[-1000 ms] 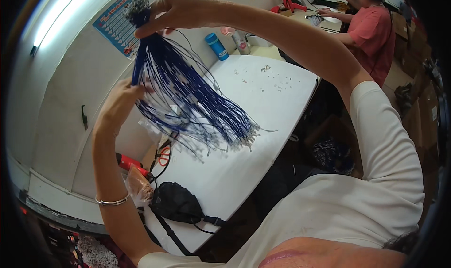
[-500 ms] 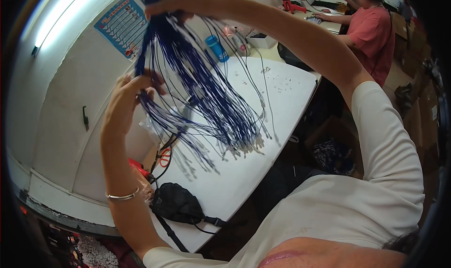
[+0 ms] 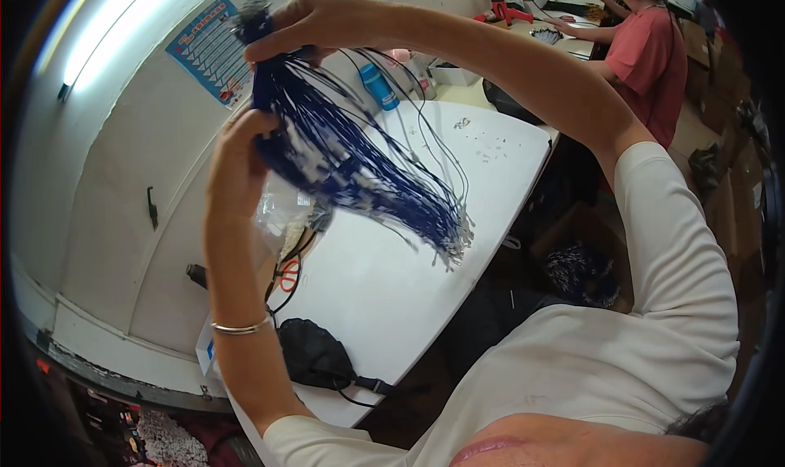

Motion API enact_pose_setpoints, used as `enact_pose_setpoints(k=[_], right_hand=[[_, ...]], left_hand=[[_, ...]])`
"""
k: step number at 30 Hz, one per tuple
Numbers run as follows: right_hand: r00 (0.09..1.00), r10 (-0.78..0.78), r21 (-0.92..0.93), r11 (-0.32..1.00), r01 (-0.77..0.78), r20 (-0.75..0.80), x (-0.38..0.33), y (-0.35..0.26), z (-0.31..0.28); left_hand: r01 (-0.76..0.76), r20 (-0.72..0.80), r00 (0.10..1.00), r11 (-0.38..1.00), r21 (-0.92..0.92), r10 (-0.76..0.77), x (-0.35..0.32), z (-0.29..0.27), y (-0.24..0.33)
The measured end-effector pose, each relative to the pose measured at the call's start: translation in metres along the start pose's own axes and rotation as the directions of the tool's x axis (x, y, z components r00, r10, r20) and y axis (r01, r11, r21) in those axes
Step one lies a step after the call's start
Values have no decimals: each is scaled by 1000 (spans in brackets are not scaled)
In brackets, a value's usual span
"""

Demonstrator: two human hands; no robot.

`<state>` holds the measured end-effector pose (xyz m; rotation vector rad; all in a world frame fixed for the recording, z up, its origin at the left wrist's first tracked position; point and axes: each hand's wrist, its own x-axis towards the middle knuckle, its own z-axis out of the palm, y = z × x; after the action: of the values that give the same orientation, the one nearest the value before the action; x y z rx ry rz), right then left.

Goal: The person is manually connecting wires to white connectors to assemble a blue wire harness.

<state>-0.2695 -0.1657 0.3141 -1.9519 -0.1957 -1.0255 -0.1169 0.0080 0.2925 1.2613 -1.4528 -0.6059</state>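
Head view, the only one. Bundle (image 3: 360, 160) of dark blue cords is up in the air, over the left part of the table (image 3: 368, 291). Long axis runs slantwise: gathered grey end top left, loose pale tips lower right, fanning slightly. Tips show against the tabletop near its front edge; can't tell if any touch it.

Right hand (image 3: 315, 25) comes in across the top and is clamped round the neck of the bundle, thumb on the near side, just under the grey end. It's the closer of the two to that end. Left hand (image 3: 241, 144) is lower, at the cords' left edge, fingers bent against them just below the right hand. Blurred, so can't tell whether it pinches some cords or only touches. Both hands sit at the upper part; the tips are well apart from either one. A few strands (image 3: 446, 152) hang away from the main bunch, on its right side.

Around: black bag (image 3: 315, 354) on the table below the left forearm's inner side, orange-handled scissors (image 3: 289, 276) beyond it, blue bottle (image 3: 379, 87) behind the cords. Box (image 3: 576, 222) of similar cords low on the right; co-worker (image 3: 650, 66) in red, upper right.
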Motion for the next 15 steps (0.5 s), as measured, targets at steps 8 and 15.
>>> enact_pose_setpoints(k=[8,15], right_hand=[[1000,-23,-106,994,24,5,6,-3,-9],[993,-52,-206,976,73,103,15,-2,4]], left_hand=[[230,-13,968,866,444,-251,-30,-12,8],[-41,-154,985,969,243,81,-35,18,-13]])
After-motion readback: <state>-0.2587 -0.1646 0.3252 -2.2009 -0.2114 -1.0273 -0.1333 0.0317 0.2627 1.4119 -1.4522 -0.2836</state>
